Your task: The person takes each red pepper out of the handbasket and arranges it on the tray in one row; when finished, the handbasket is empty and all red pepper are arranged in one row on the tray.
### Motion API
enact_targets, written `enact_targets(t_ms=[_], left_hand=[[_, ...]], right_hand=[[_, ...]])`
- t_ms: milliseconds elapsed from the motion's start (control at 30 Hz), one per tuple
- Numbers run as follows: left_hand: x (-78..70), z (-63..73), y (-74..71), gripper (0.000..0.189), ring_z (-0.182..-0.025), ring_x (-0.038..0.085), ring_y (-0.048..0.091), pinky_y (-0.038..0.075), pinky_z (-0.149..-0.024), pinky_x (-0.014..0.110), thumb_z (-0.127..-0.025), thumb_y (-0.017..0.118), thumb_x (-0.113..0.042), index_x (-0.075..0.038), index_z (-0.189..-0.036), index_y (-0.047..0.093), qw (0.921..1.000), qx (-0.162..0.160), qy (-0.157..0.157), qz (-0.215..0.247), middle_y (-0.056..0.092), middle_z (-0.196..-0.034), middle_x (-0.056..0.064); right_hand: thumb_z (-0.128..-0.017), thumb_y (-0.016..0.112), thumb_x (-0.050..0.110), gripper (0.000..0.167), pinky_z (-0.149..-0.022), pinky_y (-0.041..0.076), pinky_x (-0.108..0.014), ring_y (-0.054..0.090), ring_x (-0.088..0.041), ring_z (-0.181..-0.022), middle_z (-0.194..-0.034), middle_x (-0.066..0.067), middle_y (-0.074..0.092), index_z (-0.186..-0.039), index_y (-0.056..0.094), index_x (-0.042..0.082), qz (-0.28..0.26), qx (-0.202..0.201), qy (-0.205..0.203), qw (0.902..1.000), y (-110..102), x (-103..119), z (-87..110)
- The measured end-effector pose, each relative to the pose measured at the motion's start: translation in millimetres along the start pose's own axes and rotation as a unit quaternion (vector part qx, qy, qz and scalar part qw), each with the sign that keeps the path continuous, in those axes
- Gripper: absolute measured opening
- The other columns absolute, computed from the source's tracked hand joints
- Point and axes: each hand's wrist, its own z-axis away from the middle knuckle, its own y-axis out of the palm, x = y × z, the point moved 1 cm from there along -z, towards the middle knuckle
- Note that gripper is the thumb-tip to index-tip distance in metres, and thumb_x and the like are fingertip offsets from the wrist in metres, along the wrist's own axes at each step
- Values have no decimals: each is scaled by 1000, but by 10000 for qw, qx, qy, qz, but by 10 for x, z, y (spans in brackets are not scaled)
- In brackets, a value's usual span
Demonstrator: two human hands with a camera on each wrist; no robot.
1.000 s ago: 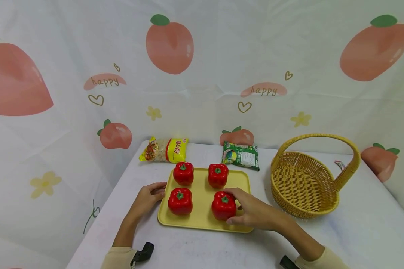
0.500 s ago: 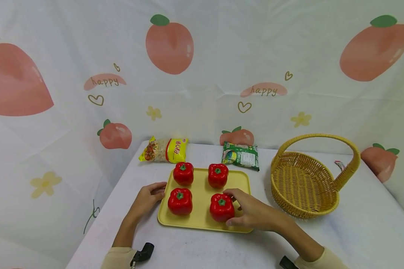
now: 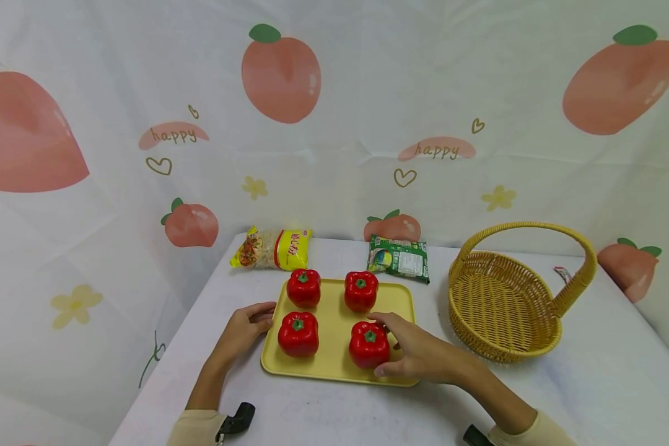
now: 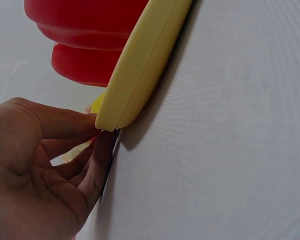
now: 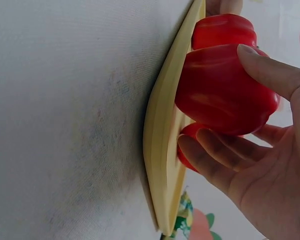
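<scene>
A yellow tray [image 3: 334, 365] carries several glossy red bell peppers with green stems. My left hand [image 3: 246, 326] is at the tray's left edge; in the left wrist view, the thumb and fingers [image 4: 97, 170] meet at its rim. At the tray's front right, my right hand [image 3: 424, 351] is spread beside the nearest bell pepper [image 3: 369, 345]. In the right wrist view the thumb lies along that bell pepper [image 5: 220, 92], while the other fingers extend loosely past its far side. Another bell pepper [image 3: 298, 334] sits at front left, with two more [image 3: 303, 288] [image 3: 360, 291] behind.
To the right of the tray stands a yellow wicker basket [image 3: 502, 316] with a tall arched handle. Behind the tray lie a yellow food packet [image 3: 273, 249] and a green packet [image 3: 399, 257]. A fruit-printed cloth [image 3: 334, 186] hangs at the back.
The bell pepper beside my right hand has shifted slightly toward the tray's front, first left and then a little back right. My left hand and the tray stay put.
</scene>
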Motion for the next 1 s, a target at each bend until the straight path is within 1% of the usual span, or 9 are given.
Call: enact_targets(t_ms=[300, 433, 567, 667, 733, 800, 900, 967, 1000], left_hand=[[-5, 0, 0, 43, -126, 34, 68, 58, -104, 39, -103, 62, -3, 3, -145, 61, 10000, 1, -19, -3, 67, -141, 22], [-3, -3, 1, 43, -127, 34, 67, 58, -104, 40, -103, 62, -3, 3, -145, 61, 10000, 6, -16, -1, 66, -141, 22], [2, -8, 2, 43, -127, 35, 67, 58, -104, 39, -103, 62, -3, 3, -145, 61, 10000, -5, -16, -18, 66, -141, 22], [-2, -24, 14, 42, -126, 34, 67, 59, -103, 38, -103, 61, -3, 4, -145, 61, 10000, -8, -18, -19, 67, -141, 22], [-11, -28, 19, 42, -126, 34, 68, 59, -104, 39, -103, 61, -4, 3, -145, 61, 10000, 4, -33, -44, 67, -141, 22], [-26, -16, 18, 42, -126, 34, 67, 58, -105, 41, -104, 61, -7, 3, -145, 61, 9998, 11, -21, -172, 67, -140, 21], [-77, 37, -11, 44, -128, 35, 66, 57, -106, 47, -105, 60, -14, 0, -147, 60, 9978, -30, 110, -646, 66, -143, 20], [-126, 91, -51, 47, -130, 37, 64, 57, -106, 51, -106, 59, -20, -2, -149, 58, 9940, -135, 260, -1054, 64, -146, 19], [-158, 119, -74, 49, -131, 38, 63, 56, -107, 53, -107, 59, -22, -2, -151, 57, 9914, -182, 336, -1253, 62, -148, 20]], right_hand=[[-86, 89, 38, 91, -114, 50, -57, 53, -28, -138, -150, -3, 54, -158, 41, 12, 58, -13, -124, 9999, -4, 7, 3], [-85, 90, 40, 92, -113, 50, -57, 54, -29, -138, -151, -4, 54, -158, 41, 12, 160, -35, -150, 9998, -6, 7, 4], [-84, 90, 43, 96, -111, 53, -55, 55, -27, -136, -151, -3, 54, -160, 40, 13, 214, -79, -25, 9997, -8, 12, 5], [-82, 90, 48, 99, -108, 55, -54, 55, -26, -135, -150, -2, 54, -161, 40, 14, 397, -221, 34, 9990, -24, 27, 42], [-82, 88, 54, 100, -108, 55, -55, 54, -26, -136, -151, -3, 53, -161, 40, 15, 668, -382, 16, 9970, -54, 51, 95], [-83, 84, 61, 100, -111, 52, -57, 52, -27, -139, -153, -3, 51, -161, 40, 18, 1010, -604, 11, 9931, -106, 87, 188], [-86, 78, 67, 93, -112, 51, -59, 52, -28, -141, -156, -4, 50, -159, 44, 22, 1608, -1069, -152, 9811, -237, 143, 396], [-89, 74, 67, 84, -111, 51, -59, 53, -28, -140, -154, -2, 51, -156, 47, 24, 2022, -1444, -293, 9682, -350, 179, 568], [-91, 74, 64, 79, -109, 52, -60, 55, -29, -138, -153, -3, 53, -155, 50, 24, 2214, -1664, -433, 9599, -416, 192, 660]])
